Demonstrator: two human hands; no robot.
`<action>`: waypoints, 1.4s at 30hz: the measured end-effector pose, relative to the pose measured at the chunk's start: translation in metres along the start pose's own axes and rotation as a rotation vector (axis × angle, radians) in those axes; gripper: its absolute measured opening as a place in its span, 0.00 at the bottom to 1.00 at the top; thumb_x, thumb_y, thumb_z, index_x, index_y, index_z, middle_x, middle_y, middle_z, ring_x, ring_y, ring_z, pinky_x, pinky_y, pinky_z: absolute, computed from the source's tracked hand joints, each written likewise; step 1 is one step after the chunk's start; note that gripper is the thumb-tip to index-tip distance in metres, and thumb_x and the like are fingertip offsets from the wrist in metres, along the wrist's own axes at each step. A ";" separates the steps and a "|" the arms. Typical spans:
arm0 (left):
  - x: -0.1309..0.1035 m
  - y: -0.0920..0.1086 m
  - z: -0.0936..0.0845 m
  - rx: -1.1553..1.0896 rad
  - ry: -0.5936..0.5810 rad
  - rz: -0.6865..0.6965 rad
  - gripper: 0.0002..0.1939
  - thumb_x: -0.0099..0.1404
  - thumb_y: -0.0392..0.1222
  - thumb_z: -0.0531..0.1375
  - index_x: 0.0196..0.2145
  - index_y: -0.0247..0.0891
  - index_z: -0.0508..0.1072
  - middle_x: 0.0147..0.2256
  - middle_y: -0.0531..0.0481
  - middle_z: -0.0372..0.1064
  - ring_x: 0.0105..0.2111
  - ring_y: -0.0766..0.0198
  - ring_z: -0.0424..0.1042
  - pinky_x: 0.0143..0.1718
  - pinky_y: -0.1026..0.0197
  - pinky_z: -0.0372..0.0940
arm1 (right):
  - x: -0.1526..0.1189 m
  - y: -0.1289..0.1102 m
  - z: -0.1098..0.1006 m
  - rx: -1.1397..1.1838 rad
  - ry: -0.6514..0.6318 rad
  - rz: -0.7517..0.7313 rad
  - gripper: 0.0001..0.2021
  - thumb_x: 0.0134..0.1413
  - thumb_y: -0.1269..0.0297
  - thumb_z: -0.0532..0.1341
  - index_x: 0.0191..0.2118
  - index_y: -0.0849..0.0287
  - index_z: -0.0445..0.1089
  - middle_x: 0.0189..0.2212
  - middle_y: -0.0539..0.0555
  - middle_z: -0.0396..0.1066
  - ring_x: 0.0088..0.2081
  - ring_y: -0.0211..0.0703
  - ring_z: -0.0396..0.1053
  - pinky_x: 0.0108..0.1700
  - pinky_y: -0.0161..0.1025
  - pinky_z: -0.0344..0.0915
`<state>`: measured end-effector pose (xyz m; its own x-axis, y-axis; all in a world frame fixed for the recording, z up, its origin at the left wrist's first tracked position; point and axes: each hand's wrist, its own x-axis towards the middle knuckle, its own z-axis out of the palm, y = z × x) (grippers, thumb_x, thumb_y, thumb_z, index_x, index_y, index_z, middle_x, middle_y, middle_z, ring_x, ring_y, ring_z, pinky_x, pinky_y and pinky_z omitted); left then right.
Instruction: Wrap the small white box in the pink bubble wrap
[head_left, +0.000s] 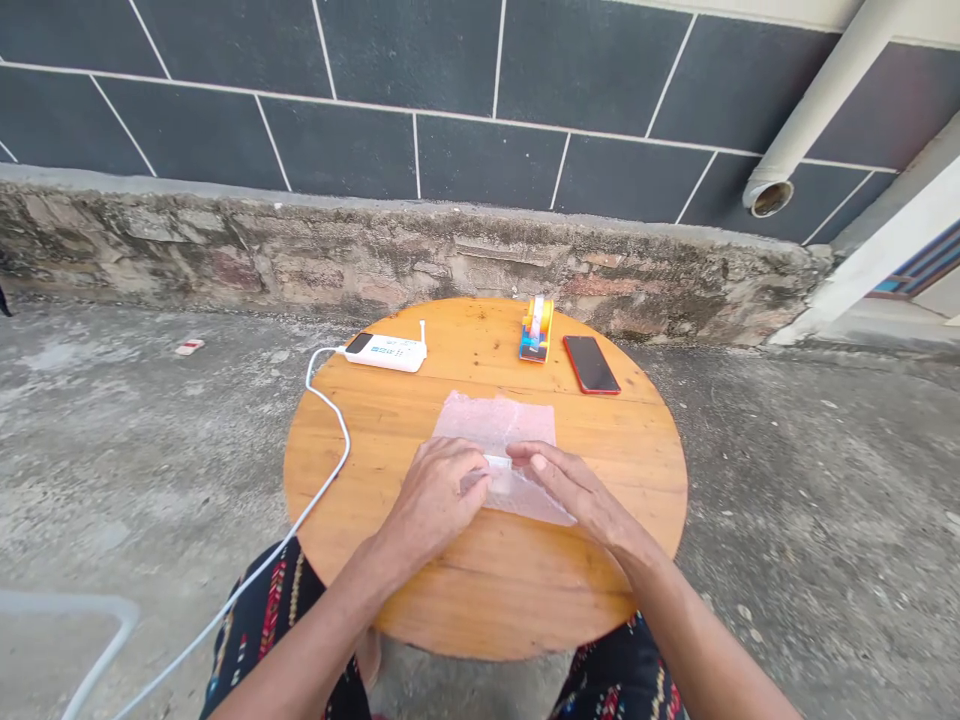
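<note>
A sheet of thin, see-through pinkish bubble wrap (pixel 517 415) lies on the round wooden table in front of me. On it, between my hands, is a small white rectangular thing (pixel 498 462), its kind too small to tell. My left hand (pixel 442 485) is curled at its left end, thumb below and fingers above, closed on it. My right hand (pixel 570 485) reaches in from the right with its fingers stretched out, fingertips close to the thing's right end. Part of the wrap is hidden under both hands.
On the round wooden table (pixel 420 600) are a white power strip (pixel 386 351) at the back left, its white cable (pixel 334 480) trailing over the left edge, a yellow and blue tape dispenser (pixel 535 330) and a red-edged phone (pixel 591 364). A stone-based wall (pixel 337 250) stands behind.
</note>
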<state>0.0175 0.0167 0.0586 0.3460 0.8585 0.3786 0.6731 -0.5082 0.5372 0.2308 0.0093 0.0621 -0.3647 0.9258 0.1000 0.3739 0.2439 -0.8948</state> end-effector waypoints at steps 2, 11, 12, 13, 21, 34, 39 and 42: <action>0.010 -0.001 -0.001 -0.025 -0.071 -0.039 0.05 0.59 0.34 0.58 0.29 0.40 0.74 0.35 0.52 0.74 0.38 0.61 0.70 0.41 0.59 0.61 | -0.007 0.004 -0.004 0.100 0.049 0.016 0.19 0.64 0.50 0.50 0.51 0.53 0.69 0.51 0.54 0.70 0.54 0.49 0.65 0.56 0.48 0.59; 0.020 -0.012 0.006 -0.195 -0.124 -0.175 0.06 0.58 0.36 0.57 0.27 0.41 0.74 0.31 0.56 0.72 0.31 0.66 0.68 0.31 0.65 0.57 | -0.012 0.030 0.015 0.132 0.270 0.121 0.15 0.53 0.57 0.61 0.46 0.56 0.68 0.31 0.50 0.71 0.31 0.41 0.68 0.33 0.36 0.65; 0.021 -0.013 0.007 -0.207 -0.128 -0.172 0.07 0.57 0.36 0.57 0.26 0.41 0.74 0.30 0.56 0.72 0.31 0.66 0.68 0.31 0.65 0.57 | -0.012 0.033 0.017 0.124 0.285 0.131 0.15 0.53 0.57 0.61 0.45 0.57 0.67 0.27 0.49 0.69 0.28 0.40 0.66 0.29 0.35 0.63; 0.022 -0.015 0.009 -0.217 -0.134 -0.169 0.07 0.57 0.35 0.56 0.26 0.41 0.74 0.30 0.56 0.72 0.31 0.66 0.68 0.31 0.65 0.57 | -0.012 0.035 0.018 0.106 0.303 0.140 0.16 0.53 0.57 0.61 0.46 0.58 0.67 0.25 0.48 0.67 0.26 0.39 0.64 0.27 0.34 0.61; 0.029 -0.020 0.009 -0.307 -0.186 -0.207 0.07 0.55 0.36 0.55 0.24 0.39 0.73 0.27 0.56 0.74 0.29 0.66 0.69 0.29 0.67 0.57 | -0.014 0.046 0.021 -0.026 0.460 0.084 0.18 0.55 0.56 0.59 0.50 0.59 0.63 0.23 0.45 0.61 0.25 0.37 0.60 0.28 0.34 0.60; 0.031 -0.026 0.008 -0.332 -0.215 -0.170 0.05 0.54 0.37 0.56 0.26 0.38 0.72 0.26 0.56 0.71 0.28 0.66 0.67 0.28 0.66 0.57 | -0.037 0.003 0.024 -0.699 0.629 -0.295 0.10 0.61 0.69 0.55 0.47 0.56 0.67 0.40 0.56 0.69 0.41 0.47 0.66 0.43 0.45 0.59; 0.037 -0.029 0.011 -0.340 -0.225 -0.143 0.06 0.53 0.37 0.57 0.29 0.37 0.74 0.28 0.55 0.72 0.31 0.64 0.69 0.33 0.65 0.61 | -0.012 -0.021 0.045 -0.798 0.267 -0.440 0.12 0.60 0.75 0.53 0.45 0.57 0.69 0.44 0.55 0.71 0.44 0.46 0.65 0.45 0.45 0.56; 0.038 -0.030 0.008 -0.351 -0.211 -0.147 0.07 0.53 0.36 0.58 0.30 0.37 0.75 0.29 0.54 0.73 0.32 0.64 0.70 0.34 0.65 0.63 | 0.005 -0.013 0.051 -0.882 0.224 -0.432 0.10 0.60 0.75 0.54 0.43 0.59 0.71 0.45 0.56 0.72 0.43 0.47 0.66 0.45 0.45 0.56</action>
<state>0.0151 0.0653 0.0510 0.4134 0.9003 0.1366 0.4746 -0.3410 0.8115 0.1807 -0.0043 0.0517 -0.4831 0.7183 0.5007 0.7785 0.6141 -0.1300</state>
